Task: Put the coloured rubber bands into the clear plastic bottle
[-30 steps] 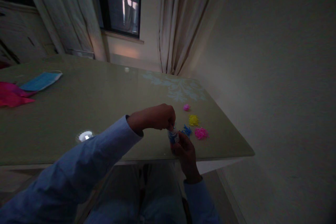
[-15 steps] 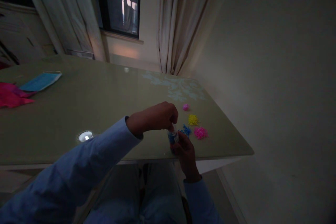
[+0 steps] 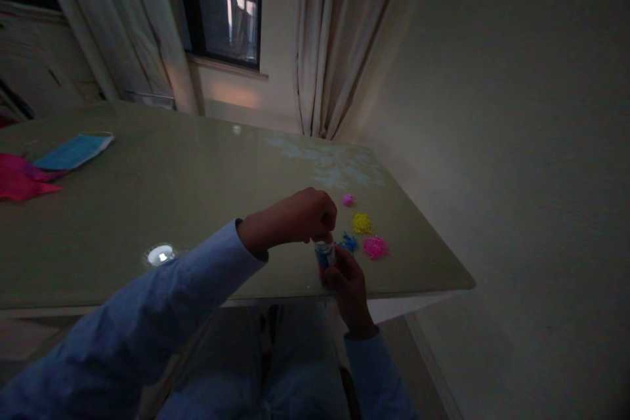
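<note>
A small clear jar (image 3: pixel 325 256) stands near the table's front edge, with blue stuff showing in its upper part and reddish below. My right hand (image 3: pixel 347 282) is wrapped round the jar's right side and holds it. Over the jar's mouth is my left hand (image 3: pixel 312 215), its fingers curled in a pinch at the rim; what they hold, if anything, is hidden. Just right of the jar lie loose blue strands (image 3: pixel 349 243). Beyond them are a yellow pile (image 3: pixel 361 223), a bright pink pile (image 3: pixel 376 247) and a smaller pink clump (image 3: pixel 348 199).
The glossy green table (image 3: pixel 197 177) ends at a wall on the right. A blue face mask (image 3: pixel 73 152) and a pinkish-red cloth-like piece (image 3: pixel 22 177) lie at the left. A bright round spot (image 3: pixel 160 254) shows near my left sleeve. Curtains (image 3: pixel 327 39) hang behind.
My left hand has shifted slightly up and right at the jar's mouth, and more of the jar's top shows. My right hand stays round the jar.
</note>
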The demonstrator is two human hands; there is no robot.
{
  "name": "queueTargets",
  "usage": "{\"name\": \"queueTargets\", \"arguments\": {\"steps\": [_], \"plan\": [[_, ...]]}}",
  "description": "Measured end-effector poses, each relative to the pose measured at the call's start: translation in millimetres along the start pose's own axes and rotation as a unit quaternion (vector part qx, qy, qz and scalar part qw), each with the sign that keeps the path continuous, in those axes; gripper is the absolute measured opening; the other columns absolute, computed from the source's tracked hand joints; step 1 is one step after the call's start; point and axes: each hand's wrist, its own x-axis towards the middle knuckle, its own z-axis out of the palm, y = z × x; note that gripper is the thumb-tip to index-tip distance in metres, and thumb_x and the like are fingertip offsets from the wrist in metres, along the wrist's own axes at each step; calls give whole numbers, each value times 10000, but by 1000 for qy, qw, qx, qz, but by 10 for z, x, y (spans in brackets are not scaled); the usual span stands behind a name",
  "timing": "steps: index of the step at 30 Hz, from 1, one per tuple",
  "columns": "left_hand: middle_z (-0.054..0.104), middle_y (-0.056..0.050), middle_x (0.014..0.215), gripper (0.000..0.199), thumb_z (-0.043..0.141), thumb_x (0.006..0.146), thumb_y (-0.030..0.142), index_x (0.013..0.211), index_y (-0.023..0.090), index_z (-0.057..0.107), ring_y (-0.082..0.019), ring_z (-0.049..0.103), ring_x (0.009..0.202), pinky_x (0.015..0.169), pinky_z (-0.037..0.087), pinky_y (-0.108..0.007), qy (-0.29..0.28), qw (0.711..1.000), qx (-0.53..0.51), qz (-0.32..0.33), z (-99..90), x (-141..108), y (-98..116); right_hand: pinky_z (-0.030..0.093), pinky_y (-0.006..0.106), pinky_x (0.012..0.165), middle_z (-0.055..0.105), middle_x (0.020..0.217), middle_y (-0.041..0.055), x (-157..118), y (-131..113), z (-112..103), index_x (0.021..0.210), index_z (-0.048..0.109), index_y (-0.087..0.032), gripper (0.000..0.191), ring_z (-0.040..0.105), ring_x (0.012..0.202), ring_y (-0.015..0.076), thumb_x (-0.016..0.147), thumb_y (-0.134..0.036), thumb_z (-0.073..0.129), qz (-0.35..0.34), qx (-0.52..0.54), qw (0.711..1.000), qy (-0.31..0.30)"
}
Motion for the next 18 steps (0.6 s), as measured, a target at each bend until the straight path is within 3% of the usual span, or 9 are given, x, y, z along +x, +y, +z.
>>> {"name": "queueTargets", "arguments": {"steps": [13, 16, 18], "plan": [[703, -27, 619, 153, 635, 840, 228, 760, 140, 732, -112, 626, 520, 544, 434, -225, 37, 997, -59, 44, -35, -11, 56, 420, 201, 493, 649, 768, 2, 2, -9, -7, 1054, 702, -234, 513, 542, 560, 94, 633, -467, 881, -19, 18, 1000, 11], [739, -51, 752, 188, 697, 817, 312, 881, 141, 740, -147, 675, 658, 593, 466, -238, 86, 992, -66, 63, -25, -76, -3, 437, 211, 515, 662, 784, 5, 2, -10, 17, 1061, 704, -238, 511, 557, 583, 102, 642, -472, 880, -32, 23, 999, 11], [751, -71, 884, 337, 747, 776, 385, 1017, 151, 720, -173, 692, 773, 633, 499, -250, 123, 985, -109, 62, 55, -154, -84, 433, 212, 517, 649, 744, -4, -5, -16, 47, 1062, 706, -234, 481, 542, 578, 100, 680, -485, 856, -52, 23, 998, -7]]}}
